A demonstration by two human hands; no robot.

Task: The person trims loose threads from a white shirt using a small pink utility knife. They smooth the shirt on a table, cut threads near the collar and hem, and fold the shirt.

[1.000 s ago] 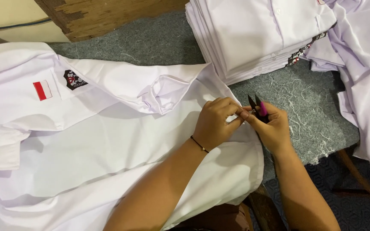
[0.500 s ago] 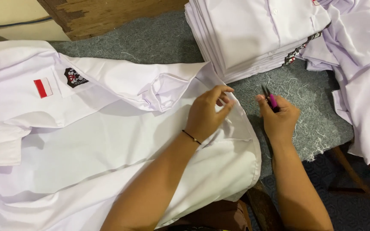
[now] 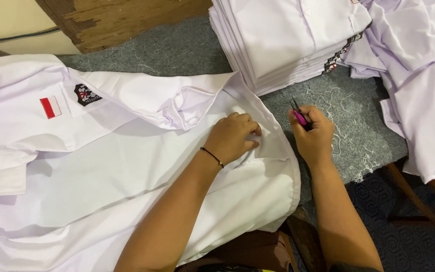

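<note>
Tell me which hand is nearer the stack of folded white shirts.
Right. The right hand, holding pink thread snips, sits just below the stack; the left hand rests farther away on the spread shirt.

1. From my feed, everything sits on a table with a grey felt-like cover, littered with loose white thread bits around 3 o'clock.
2. A white shirt lies spread flat on it, filling 7 to 10 o'clock.
3. A neat stack of folded white shirts sits at 12 to 1 o'clock.
4. A looser pile of white garments drapes off the edge at 2 to 3 o'clock.
</note>
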